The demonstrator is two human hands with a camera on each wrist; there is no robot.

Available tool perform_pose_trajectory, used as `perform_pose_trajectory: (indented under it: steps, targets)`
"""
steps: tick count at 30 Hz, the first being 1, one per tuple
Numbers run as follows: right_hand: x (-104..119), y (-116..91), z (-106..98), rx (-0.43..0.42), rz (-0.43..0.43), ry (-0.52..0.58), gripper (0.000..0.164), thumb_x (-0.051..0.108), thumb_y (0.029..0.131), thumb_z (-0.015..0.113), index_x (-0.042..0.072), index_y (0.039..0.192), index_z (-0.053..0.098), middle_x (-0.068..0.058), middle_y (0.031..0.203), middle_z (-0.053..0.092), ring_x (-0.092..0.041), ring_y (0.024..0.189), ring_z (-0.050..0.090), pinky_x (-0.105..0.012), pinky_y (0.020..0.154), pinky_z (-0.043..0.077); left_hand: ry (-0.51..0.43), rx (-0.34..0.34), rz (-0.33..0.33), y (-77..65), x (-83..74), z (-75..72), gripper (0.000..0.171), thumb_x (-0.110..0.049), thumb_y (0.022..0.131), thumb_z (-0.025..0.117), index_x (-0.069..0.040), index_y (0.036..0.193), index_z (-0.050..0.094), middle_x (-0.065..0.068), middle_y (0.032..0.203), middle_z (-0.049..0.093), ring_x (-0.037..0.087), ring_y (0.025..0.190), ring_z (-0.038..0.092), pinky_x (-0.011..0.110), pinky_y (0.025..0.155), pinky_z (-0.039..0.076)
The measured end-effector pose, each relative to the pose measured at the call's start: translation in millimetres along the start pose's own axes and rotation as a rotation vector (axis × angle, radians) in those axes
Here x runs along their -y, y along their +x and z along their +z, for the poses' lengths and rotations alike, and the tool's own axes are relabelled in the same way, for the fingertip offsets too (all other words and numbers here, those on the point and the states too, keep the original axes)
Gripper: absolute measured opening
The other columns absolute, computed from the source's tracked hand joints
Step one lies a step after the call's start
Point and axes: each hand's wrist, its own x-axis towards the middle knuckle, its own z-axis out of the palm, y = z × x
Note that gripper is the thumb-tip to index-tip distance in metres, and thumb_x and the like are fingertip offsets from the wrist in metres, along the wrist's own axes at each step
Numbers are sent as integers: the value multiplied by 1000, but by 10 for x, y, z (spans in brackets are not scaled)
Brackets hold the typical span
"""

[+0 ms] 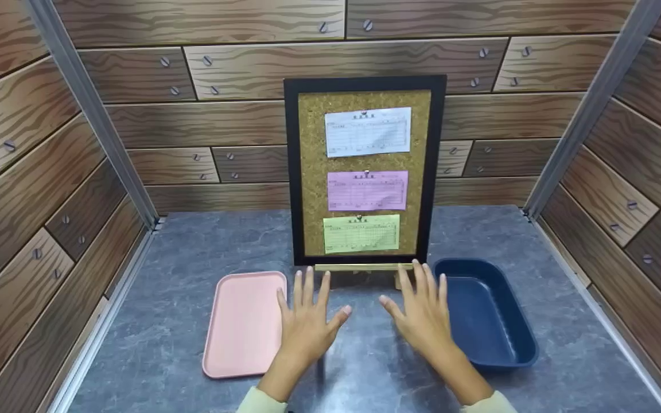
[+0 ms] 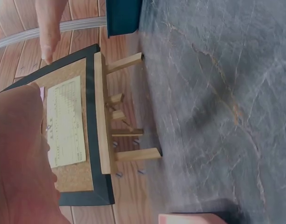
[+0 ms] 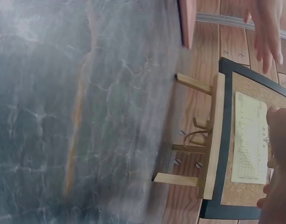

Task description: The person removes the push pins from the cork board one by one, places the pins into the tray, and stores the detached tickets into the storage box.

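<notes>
Both hands hover over the table in front of a black-framed cork board (image 1: 313,172) on a small wooden easel (image 2: 105,116). Fingers spread, my left hand (image 1: 306,330) holds nothing and is beside a pink tray (image 1: 244,327). My right hand (image 1: 425,321), also spread and holding nothing, is next to a deep navy blue tray (image 1: 479,315). Pinned down the board are a white slip (image 1: 368,133), a purple slip (image 1: 367,192) and a green slip (image 1: 361,235), each with a pin at its top edge. In the wrist views the hands partly cover the board.
The grey marbled tabletop (image 1: 353,355) is enclosed by wood-plank patterned walls (image 1: 238,123) at the back and sides. Metal rails (image 1: 107,321) run along the side edges. The board stands at the back centre, between and behind the two trays.
</notes>
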Motion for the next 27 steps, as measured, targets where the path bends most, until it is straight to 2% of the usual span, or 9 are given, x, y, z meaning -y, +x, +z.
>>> perform_pose_trajectory:
  steps: [4,7,10,15,21,27]
  targets:
    - [-7,70,-87,-26,56,133,68,50,100,55,9,153,41,-21,155,40,-40,145,35,-59,121,19,3,-36,3,42,5,-22,81,-66,96,47,-17,158,32,17,166,22,39,154,16,73,116,10]
    - [-21,188,-198,-68,128,300,60,44,101,57,8,148,49,-19,147,51,-39,137,47,-61,110,36,-7,-76,9,120,-2,-63,81,-65,96,50,-16,158,32,17,164,26,38,153,20,71,117,13]
    - [-31,349,-319,-126,179,428,52,37,100,62,6,141,56,-17,135,61,-36,125,57,-58,100,46,-28,-114,28,232,-26,-128,78,-61,97,51,-15,157,33,17,162,29,39,150,24,68,117,17]
    - [-36,647,-515,-212,203,541,41,26,98,67,4,132,63,-15,118,67,-29,107,63,-46,92,50,-41,-180,108,455,-68,-250,71,-51,98,58,-9,152,41,18,157,37,37,143,36,60,115,30]
    - [-16,955,-677,-264,179,614,38,20,98,66,-1,129,63,-17,116,67,-29,106,63,-46,93,50,-61,-284,164,737,-161,-409,61,-42,97,64,-7,146,50,15,148,49,34,133,49,51,111,39]
    - [10,1219,-766,-325,157,597,36,19,96,68,0,126,65,-15,115,67,-29,105,66,-42,90,49,-70,-402,217,1027,-279,-573,53,-35,95,68,-8,139,57,12,138,59,30,124,56,48,108,43]
